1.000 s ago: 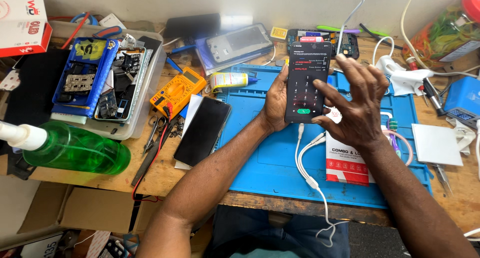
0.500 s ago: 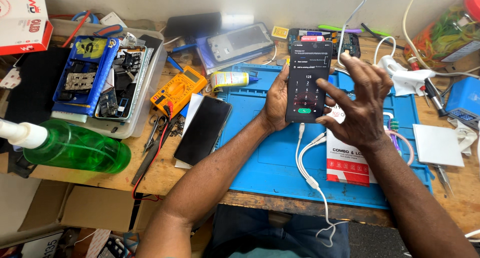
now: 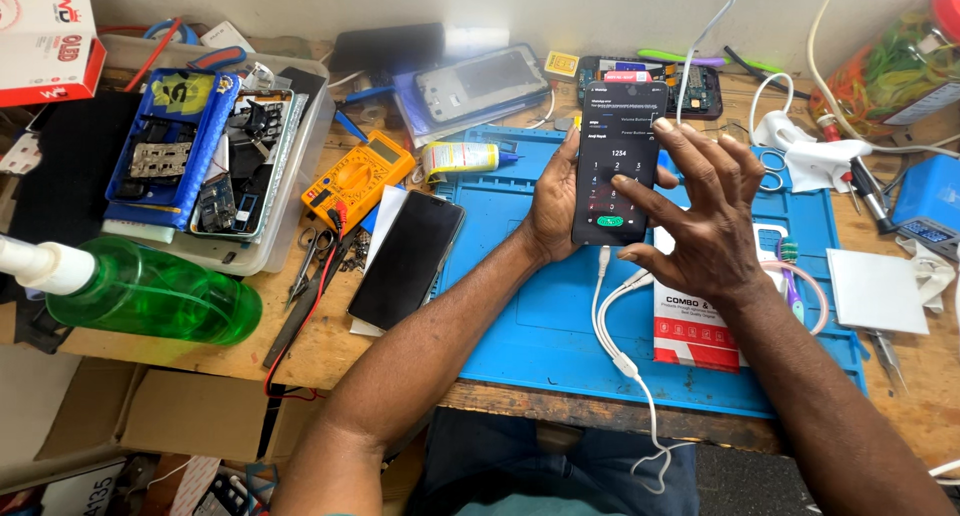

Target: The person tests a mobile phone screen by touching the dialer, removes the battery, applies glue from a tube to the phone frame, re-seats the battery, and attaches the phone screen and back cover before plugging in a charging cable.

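Cluttered wooden tabletop (image 3: pixel 300 351), blue work mat (image 3: pixel 530 306) at centre. Above mat: black smartphone (image 3: pixel 617 163), screen lit, upright, gripped along its edge by left hand (image 3: pixel 556 201), fingers curled round it; white cable (image 3: pixel 612 321) plugged below. Right hand (image 3: pixel 700 216) spread open, holding nothing, forefinger on screen. Left of mat: second dark phone (image 3: pixel 407 258), yellow multimeter (image 3: pixel 357 179), green spray bottle (image 3: pixel 140 294)

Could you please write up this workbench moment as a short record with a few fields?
Left hand: holds the lit phone upright from its left edge
Right hand: spread beside the phone, one finger on its keypad
Cable: white cable plugged into the phone's bottom
Surface: blue mat
Nearby: dark phone lying flat, orange multimeter, green spray bottle
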